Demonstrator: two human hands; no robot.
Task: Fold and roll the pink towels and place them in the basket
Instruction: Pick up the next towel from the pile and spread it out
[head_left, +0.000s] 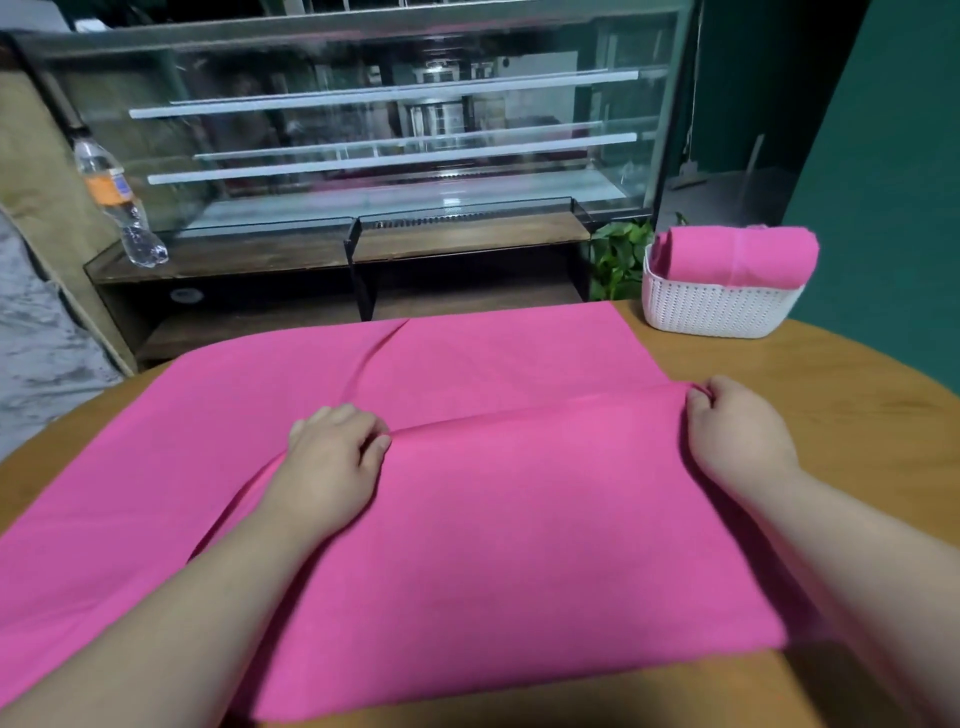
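Note:
A large pink towel (467, 545) lies spread on the wooden table (831, 395), its near half doubled over toward the far side. My left hand (332, 457) grips the folded layer's edge near the middle of the towel, fingers curled on the cloth. My right hand (737, 431) pinches the same edge at the towel's right side. A white perforated basket (717, 306) stands at the far right of the table with a rolled pink towel (743, 254) lying in it.
Beyond the table stands a glass display case (389, 130) on a dark wooden counter (467, 239). A plastic water bottle (117, 202) stands on the counter's left end. A green plant (621, 254) grows just left of the basket. A green wall rises at right.

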